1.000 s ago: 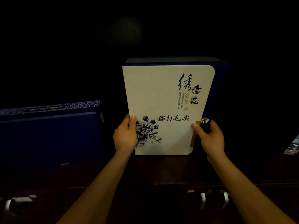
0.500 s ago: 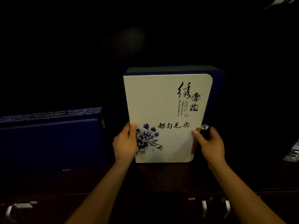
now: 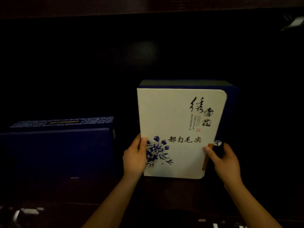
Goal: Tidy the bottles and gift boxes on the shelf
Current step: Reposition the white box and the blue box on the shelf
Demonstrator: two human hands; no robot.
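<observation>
A white gift box (image 3: 174,116) with blue flower print, black calligraphy and dark blue sides stands upright on the dark wooden shelf (image 3: 172,191). My left hand (image 3: 134,157) grips its lower left edge, thumb on the front face. My right hand (image 3: 226,163) grips its lower right edge beside an orange clasp, thumb on the front. A long dark blue gift box (image 3: 56,142) with a patterned top lies on the shelf to the left, apart from the white one.
The shelf recess behind the boxes is very dark. The underside of an upper shelf (image 3: 148,7) runs along the top. Pale metal handles (image 3: 23,213) show below the shelf edge at lower left and lower right.
The white box sits lower in view than before, with both hands still on its lower edges; the view has tilted up, showing the upper shelf.
</observation>
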